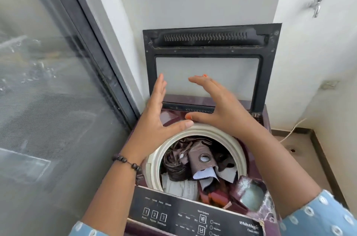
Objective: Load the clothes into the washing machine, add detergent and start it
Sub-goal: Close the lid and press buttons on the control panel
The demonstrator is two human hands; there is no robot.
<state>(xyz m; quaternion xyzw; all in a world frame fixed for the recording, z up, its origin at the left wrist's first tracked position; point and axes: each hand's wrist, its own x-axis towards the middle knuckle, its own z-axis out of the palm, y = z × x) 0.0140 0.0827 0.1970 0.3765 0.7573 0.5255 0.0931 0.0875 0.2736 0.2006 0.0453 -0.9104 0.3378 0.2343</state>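
A maroon top-loading washing machine (258,125) stands below me with its black-framed lid (210,42) raised upright against the wall. Brown, white and red clothes (195,166) fill the cream-rimmed drum (228,137). My left hand (154,116) hovers above the drum's back left rim, fingers straight and pointing up toward the lid, holding nothing. My right hand (218,104) is spread in front of the lid's glass pane, fingers extended, holding nothing. The black control panel (173,214) with numbered buttons runs along the front edge. A detergent compartment (251,195) at the front right holds pale powder.
A glass sliding door with a dark frame (92,52) stands close on the left. White walls enclose the corner behind and to the right. A metal tap (316,4) sticks out of the right wall. A white cable (291,129) trails over the brown floor at the right.
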